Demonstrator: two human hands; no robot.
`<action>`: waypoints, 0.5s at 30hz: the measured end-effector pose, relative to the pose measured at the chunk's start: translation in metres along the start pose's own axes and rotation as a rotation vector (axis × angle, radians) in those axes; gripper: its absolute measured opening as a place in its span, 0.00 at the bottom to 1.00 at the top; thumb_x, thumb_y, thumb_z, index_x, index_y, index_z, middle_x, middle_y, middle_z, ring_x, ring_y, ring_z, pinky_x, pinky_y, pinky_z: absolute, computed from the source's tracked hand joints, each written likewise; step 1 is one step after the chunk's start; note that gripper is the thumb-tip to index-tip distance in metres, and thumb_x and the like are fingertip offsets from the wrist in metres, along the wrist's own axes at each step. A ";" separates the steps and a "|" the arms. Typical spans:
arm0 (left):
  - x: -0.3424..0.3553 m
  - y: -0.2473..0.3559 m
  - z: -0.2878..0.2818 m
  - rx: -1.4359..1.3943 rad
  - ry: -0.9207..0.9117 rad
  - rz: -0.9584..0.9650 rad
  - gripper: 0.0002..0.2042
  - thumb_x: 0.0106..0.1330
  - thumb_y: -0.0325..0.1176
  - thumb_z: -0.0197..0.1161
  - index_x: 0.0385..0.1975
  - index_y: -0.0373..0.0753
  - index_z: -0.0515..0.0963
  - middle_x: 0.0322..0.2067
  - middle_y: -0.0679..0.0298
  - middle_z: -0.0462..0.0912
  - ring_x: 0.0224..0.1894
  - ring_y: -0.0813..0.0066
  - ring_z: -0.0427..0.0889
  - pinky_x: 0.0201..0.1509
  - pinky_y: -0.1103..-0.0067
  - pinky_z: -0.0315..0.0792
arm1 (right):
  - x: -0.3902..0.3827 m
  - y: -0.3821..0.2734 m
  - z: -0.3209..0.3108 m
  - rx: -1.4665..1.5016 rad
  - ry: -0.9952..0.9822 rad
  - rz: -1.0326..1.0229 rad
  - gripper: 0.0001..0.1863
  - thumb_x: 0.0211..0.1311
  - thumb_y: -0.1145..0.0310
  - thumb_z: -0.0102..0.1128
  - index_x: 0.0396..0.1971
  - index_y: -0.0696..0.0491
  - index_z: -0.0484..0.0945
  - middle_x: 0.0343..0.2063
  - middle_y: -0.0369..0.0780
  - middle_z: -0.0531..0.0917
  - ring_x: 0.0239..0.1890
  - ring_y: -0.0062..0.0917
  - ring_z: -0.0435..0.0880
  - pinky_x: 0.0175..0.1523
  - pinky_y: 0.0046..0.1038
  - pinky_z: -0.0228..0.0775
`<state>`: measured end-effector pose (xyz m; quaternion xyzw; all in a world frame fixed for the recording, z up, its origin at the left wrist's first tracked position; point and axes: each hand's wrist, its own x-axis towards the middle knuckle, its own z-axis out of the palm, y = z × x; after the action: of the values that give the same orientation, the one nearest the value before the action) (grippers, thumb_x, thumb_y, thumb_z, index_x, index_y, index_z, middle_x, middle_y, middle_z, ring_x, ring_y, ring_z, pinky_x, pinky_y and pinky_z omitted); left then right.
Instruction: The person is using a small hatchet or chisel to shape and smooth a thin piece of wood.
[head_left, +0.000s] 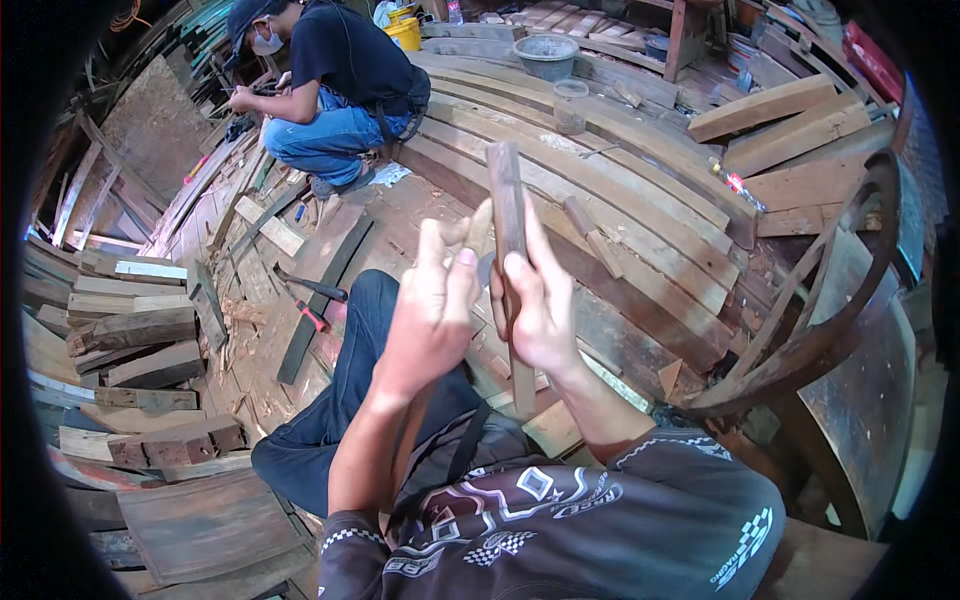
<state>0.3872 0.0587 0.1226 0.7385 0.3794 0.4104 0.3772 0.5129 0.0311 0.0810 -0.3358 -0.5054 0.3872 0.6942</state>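
Observation:
My right hand (pixel 540 310) grips a long, narrow wooden bar (pixel 509 200), held up in front of my chest with its thumb across the near face. Beside it, my left hand (pixel 437 300) is closed around a small light-brown wooden piece (pixel 480 232), its thumb pressed on it. A greyish, rounded edge shows between that piece and the bar; its kind is hidden by the fingers. Left of my bent knee, a dark-handled tool (pixel 312 285) and a red-handled tool (pixel 312 316) lie near a dark plank (pixel 325 300).
Another person (pixel 335 90) crouches at the far left. Stacked timber blocks (pixel 150 350) stand on the left. Long planks (pixel 620 190) stretch ahead, with a small wood block (pixel 593 237), a clear tub (pixel 570 108) and a grey basin (pixel 546 60). A curved wooden frame (pixel 830 270) rises at right.

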 end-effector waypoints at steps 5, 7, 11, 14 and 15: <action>-0.007 -0.007 0.004 0.055 0.029 0.086 0.11 0.74 0.29 0.45 0.52 0.31 0.63 0.18 0.63 0.68 0.19 0.75 0.66 0.22 0.78 0.59 | 0.001 0.013 -0.001 0.019 0.032 -0.017 0.31 0.72 0.70 0.39 0.73 0.52 0.47 0.23 0.31 0.71 0.22 0.10 0.64 0.26 0.14 0.58; -0.006 -0.004 0.006 0.054 0.016 0.097 0.12 0.76 0.29 0.43 0.54 0.32 0.63 0.19 0.74 0.61 0.20 0.88 0.58 0.21 0.85 0.53 | 0.004 0.012 -0.001 0.023 0.035 -0.019 0.31 0.71 0.70 0.40 0.73 0.53 0.48 0.23 0.31 0.71 0.23 0.10 0.65 0.28 0.15 0.59; 0.000 -0.002 -0.002 -0.086 0.041 0.021 0.11 0.73 0.29 0.48 0.49 0.29 0.66 0.17 0.52 0.73 0.16 0.69 0.68 0.22 0.74 0.63 | -0.005 0.001 -0.003 -0.117 -0.017 -0.059 0.31 0.71 0.70 0.40 0.72 0.55 0.49 0.24 0.32 0.72 0.24 0.12 0.66 0.30 0.17 0.62; 0.001 -0.002 -0.002 0.081 0.031 0.021 0.11 0.72 0.28 0.48 0.50 0.29 0.66 0.19 0.50 0.75 0.17 0.64 0.71 0.23 0.72 0.65 | -0.002 0.003 -0.010 -0.052 -0.024 0.028 0.31 0.71 0.70 0.41 0.72 0.55 0.50 0.24 0.32 0.72 0.24 0.12 0.66 0.30 0.18 0.62; -0.001 -0.004 0.004 0.065 0.047 0.122 0.12 0.72 0.28 0.48 0.50 0.29 0.65 0.21 0.48 0.76 0.19 0.57 0.74 0.25 0.69 0.67 | 0.000 0.003 -0.013 -0.023 -0.028 0.073 0.30 0.71 0.70 0.41 0.72 0.55 0.50 0.24 0.32 0.72 0.24 0.12 0.66 0.29 0.18 0.62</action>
<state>0.3892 0.0584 0.1172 0.7621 0.3555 0.4374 0.3185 0.5246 0.0315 0.0752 -0.3565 -0.5068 0.4111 0.6686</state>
